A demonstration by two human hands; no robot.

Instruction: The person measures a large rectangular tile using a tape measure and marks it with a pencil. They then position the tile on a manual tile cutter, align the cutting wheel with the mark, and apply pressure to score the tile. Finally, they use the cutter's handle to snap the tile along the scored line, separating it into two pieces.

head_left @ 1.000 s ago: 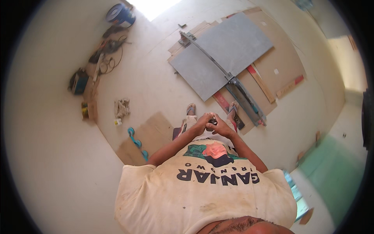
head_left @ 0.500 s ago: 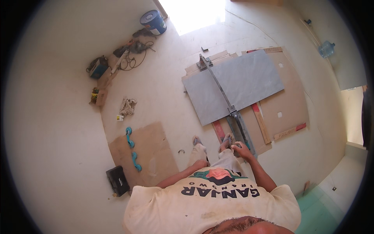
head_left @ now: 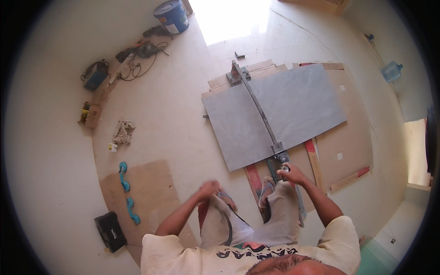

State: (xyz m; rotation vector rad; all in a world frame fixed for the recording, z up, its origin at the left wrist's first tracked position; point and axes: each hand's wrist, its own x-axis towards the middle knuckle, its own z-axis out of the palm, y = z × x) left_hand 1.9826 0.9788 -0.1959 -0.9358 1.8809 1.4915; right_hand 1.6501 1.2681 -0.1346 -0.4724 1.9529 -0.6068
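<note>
A manual tile cutter (head_left: 257, 104) runs away from me along its rail, across a large grey tile (head_left: 305, 103) lying under it. At the cutter's near end, my right hand (head_left: 293, 174) is closed around its handle. The cutting carriage (head_left: 277, 149) sits by the tile's near edge. My left hand (head_left: 211, 188) rests at my left knee, away from the cutter; motion blurs its fingers. Both feet are next to the cutter's near end, the right one close against its base.
Cardboard (head_left: 355, 119) and wooden strips (head_left: 315, 160) lie beneath the tile. To the left are turquoise suction lifters (head_left: 123, 176), a black case (head_left: 110, 231) and a crumpled rag (head_left: 124, 132). Corded tools (head_left: 142, 49) and a blue bucket (head_left: 172, 17) stand along the wall.
My body has bent lower, with the knees now showing in front. The right hand has come up onto the cutter's handle, and the left hand has shifted left to the knee.
</note>
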